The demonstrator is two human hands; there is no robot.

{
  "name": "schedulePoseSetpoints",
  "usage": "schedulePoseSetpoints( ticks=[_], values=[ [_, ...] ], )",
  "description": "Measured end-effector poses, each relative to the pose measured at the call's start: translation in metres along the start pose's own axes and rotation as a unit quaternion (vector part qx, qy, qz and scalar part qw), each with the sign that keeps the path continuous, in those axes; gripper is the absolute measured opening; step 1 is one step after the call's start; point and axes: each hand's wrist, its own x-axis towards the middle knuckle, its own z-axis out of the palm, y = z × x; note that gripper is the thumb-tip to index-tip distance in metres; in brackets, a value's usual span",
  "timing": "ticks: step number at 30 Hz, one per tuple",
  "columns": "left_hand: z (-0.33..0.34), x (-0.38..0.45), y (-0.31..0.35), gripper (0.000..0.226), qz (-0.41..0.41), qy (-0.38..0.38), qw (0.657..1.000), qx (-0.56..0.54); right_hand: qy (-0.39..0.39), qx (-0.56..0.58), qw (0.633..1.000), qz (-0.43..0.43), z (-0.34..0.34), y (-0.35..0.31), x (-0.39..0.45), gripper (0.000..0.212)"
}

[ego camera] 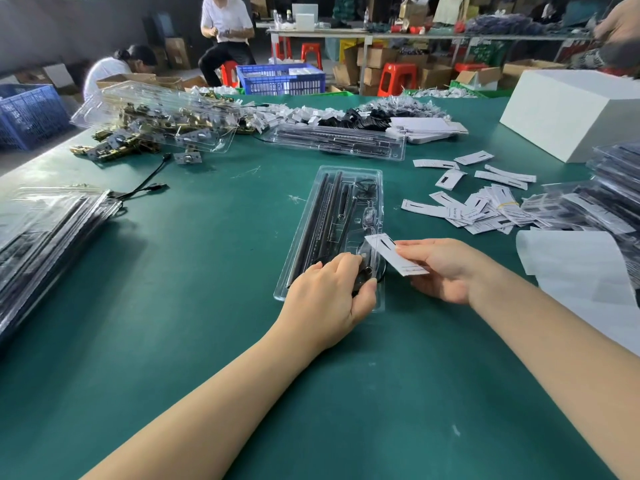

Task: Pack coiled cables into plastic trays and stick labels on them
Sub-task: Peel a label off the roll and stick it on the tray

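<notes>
A clear plastic tray [341, 216] is lying lengthwise near the middle of the green worktop [194, 271], and the left hand [332, 299] is curling round a black coiled cable [363, 275] at the tray's near end, seating it there. The right hand [450, 268] is pinching a white label [394, 254] just above that end, with loose labels [485, 206] lying toward the worktop's right edge. To do this well, I judge the cable should be pressed fully into its recess before the label is laid flat.

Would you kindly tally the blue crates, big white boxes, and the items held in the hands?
Blue crates: 2
Big white box: 1
Label, in right hand: 1
Coiled cable, in left hand: 1
Total: 5
</notes>
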Motion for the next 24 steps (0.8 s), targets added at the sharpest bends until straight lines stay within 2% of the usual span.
schedulePoseSetpoints(
  ticks=[7,18,24],
  values=[
    [0.000,0.000,0.000,0.068,0.004,0.001,1.000,0.003,-0.039,0.061,0.997,-0.004,0.015,-0.001,-0.005,0.008],
    [-0.002,-0.001,0.000,0.062,0.010,0.003,1.000,0.004,-0.010,0.203,0.979,-0.016,0.037,0.012,-0.006,0.005],
    [-0.003,-0.001,0.003,0.062,0.006,-0.016,1.000,0.015,-0.041,0.222,0.974,0.007,0.036,0.009,-0.016,0.018]
  ],
)
